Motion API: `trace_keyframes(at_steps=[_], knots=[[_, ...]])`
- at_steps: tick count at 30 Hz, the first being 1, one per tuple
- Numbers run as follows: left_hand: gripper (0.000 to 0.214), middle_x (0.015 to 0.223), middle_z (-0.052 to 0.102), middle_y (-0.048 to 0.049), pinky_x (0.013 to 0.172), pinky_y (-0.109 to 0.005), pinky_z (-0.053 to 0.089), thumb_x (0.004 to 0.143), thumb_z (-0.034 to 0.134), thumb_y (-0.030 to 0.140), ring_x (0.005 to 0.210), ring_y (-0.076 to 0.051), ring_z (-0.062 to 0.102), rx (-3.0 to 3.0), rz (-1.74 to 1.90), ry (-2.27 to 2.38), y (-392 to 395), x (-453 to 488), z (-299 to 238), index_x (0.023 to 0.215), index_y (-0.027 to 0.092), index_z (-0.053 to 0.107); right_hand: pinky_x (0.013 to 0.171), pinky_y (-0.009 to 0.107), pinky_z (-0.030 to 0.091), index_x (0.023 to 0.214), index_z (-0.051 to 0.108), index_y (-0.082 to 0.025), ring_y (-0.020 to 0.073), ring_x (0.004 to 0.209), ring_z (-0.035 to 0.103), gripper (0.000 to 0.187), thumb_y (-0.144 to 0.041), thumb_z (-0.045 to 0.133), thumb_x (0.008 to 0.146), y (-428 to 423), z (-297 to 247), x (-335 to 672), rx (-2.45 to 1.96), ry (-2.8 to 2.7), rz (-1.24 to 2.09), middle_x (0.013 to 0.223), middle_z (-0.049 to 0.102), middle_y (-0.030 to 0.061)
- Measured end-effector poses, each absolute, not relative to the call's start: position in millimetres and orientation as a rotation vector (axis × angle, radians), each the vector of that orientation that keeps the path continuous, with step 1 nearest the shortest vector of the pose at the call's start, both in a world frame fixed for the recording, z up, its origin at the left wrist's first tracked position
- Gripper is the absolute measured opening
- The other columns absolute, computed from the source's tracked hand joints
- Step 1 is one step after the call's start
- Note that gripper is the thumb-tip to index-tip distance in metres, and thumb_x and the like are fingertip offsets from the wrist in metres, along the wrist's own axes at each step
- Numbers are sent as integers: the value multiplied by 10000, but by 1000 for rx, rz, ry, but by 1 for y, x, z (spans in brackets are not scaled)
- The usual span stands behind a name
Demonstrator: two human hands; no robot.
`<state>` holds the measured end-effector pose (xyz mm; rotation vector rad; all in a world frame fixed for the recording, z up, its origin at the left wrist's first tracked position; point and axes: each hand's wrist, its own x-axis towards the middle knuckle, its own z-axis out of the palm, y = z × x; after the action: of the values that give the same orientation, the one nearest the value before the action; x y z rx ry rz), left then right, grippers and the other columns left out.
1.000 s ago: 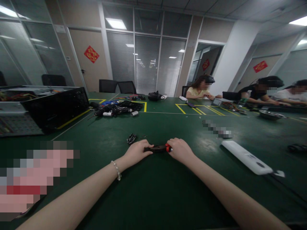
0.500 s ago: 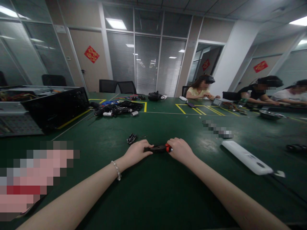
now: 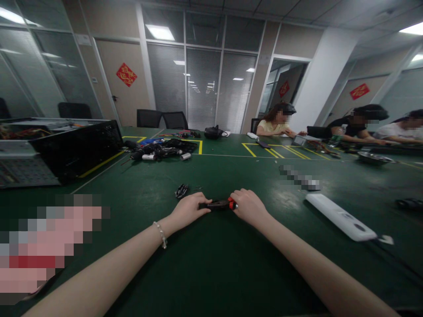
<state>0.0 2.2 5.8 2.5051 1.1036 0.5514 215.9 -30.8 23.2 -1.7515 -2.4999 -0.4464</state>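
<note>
My right hand (image 3: 248, 206) is closed around the red-and-black handles of a pair of pliers (image 3: 219, 205), whose dark jaws point left. In my left hand (image 3: 189, 208), thumb and fingers pinch a small dark piece (image 3: 202, 205) at the jaw end. The piece and the jaws meet or overlap, and its exact kind is too small to make out. Just beyond my left hand lies a small heap of dark and metallic parts (image 3: 181, 190) on the green table (image 3: 211, 264).
At left stands an opened computer case (image 3: 79, 149). Behind my hands is a pile of cables and tools (image 3: 161, 150). A white power strip (image 3: 342, 218) lies to the right with its cord. Several people sit at the far right, near a metal bowl (image 3: 375, 158).
My hands and the pliers stay almost in place. A person across the table has shifted their arms slightly.
</note>
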Motion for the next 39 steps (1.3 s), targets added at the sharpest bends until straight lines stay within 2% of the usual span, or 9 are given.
trace_keyframes(at_steps=[6, 30, 39], knots=[[286, 906, 541, 16, 616, -218, 389, 757, 547, 317, 706, -120, 523, 2491, 558, 1107, 2, 1, 6, 1038, 267, 568, 636, 260, 369, 828, 581, -173, 152, 716, 515, 166, -239, 462, 732, -30, 20, 217, -1772, -2479, -339, 797, 596, 42], [301, 902, 538, 17, 599, -209, 381, 753, 553, 327, 703, -117, 517, 2482, 549, 1109, 2, 0, 7, 1045, 258, 563, 646, 272, 352, 839, 580, -163, 172, 745, 502, 178, -202, 507, 681, -30, 22, 218, -1698, -2491, -462, 831, 594, 55], [298, 906, 539, 22, 596, -211, 378, 755, 549, 334, 714, -120, 513, 2480, 547, 1097, 2, 0, 7, 1045, 264, 561, 649, 266, 361, 840, 581, -175, 155, 726, 507, 169, -229, 496, 704, -29, 20, 218, -1737, -2481, -358, 804, 594, 36]])
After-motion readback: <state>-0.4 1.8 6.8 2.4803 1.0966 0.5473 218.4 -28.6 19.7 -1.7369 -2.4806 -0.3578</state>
